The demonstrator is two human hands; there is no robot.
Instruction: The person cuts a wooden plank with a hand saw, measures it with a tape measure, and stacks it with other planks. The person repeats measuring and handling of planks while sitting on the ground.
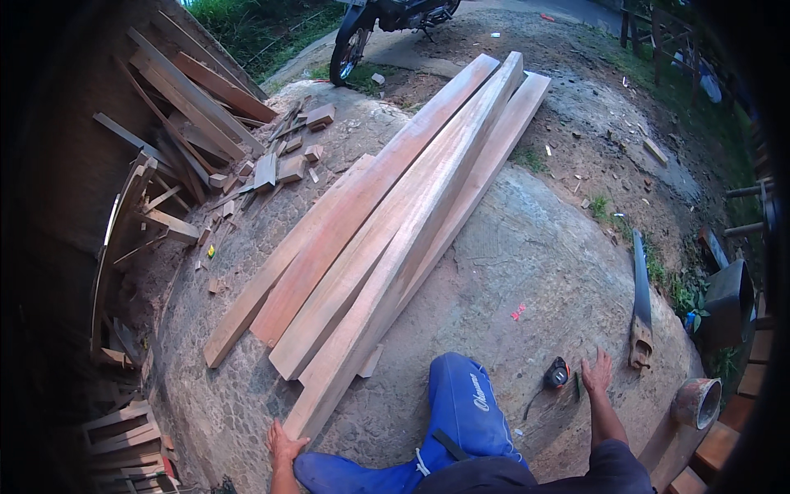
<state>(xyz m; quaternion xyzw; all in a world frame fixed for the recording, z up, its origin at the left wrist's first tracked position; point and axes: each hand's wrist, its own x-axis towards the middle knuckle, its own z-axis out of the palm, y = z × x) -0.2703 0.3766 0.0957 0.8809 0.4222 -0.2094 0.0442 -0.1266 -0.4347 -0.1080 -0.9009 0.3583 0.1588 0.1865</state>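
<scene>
A long wooden plank stands on its narrow edge, slanting away from me to the far right. My left hand grips its near end, fingers along the left side and thumb across the end. Beside and under it lie more planks, among them a reddish one, a pale one and one at the right. My right hand rests on the ground with its fingers spread. Just left of those fingers are a thin dark stick-like piece and a black tape measure.
A handsaw lies right of my right hand, near a round grey pipe-like container and a dark metal box. Wood offcuts and leaning boards crowd the left. A motorcycle stands at the far end.
</scene>
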